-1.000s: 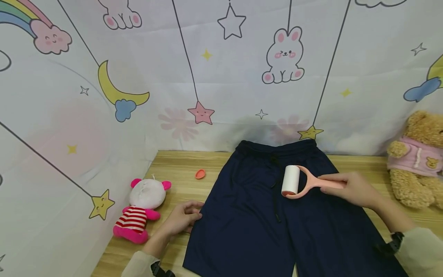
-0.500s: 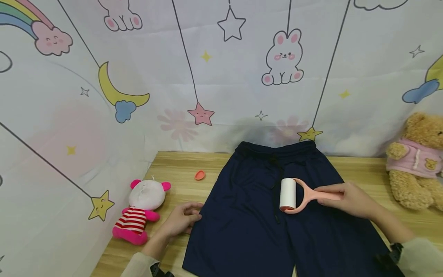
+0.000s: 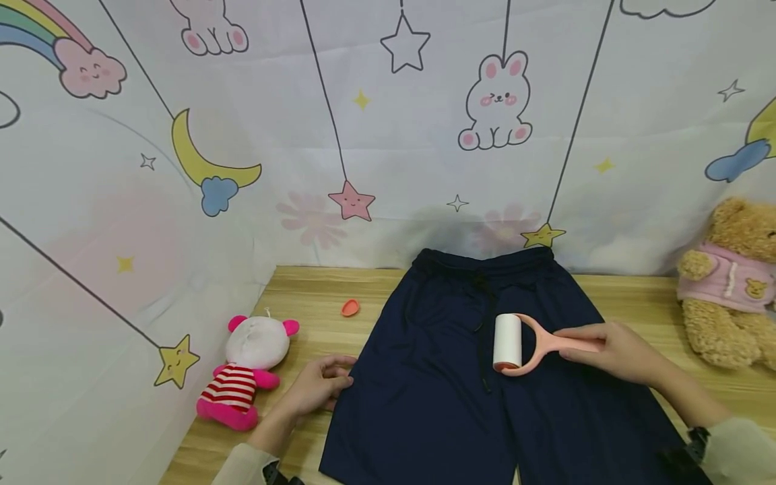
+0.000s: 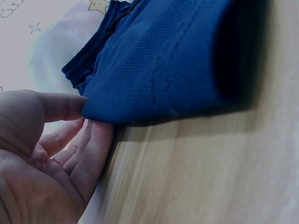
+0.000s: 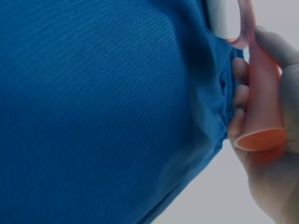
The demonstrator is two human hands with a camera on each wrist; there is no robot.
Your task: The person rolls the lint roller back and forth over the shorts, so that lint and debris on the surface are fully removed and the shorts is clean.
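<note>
Dark navy shorts lie spread out with the waistband toward the wall and a drawstring hanging down the front. My right hand grips the peach handle of a lint roller, whose white cylinder is over the middle of the shorts. In the right wrist view, fingers and thumb wrap the hollow handle. At the left side edge of the shorts is my left hand. The left wrist view has its thumb on top of the fabric and its fingers below, pinching the edge.
A plush toy in a striped shirt sits left of my left hand. Behind lies a small orange oval cap on the wooden table. A teddy bear sits at the right. A printed cloth wall closes off the back.
The lint roller and my right hand have moved down the shorts, toward me, then slightly right. The left hand stays at the edge of the shorts.
</note>
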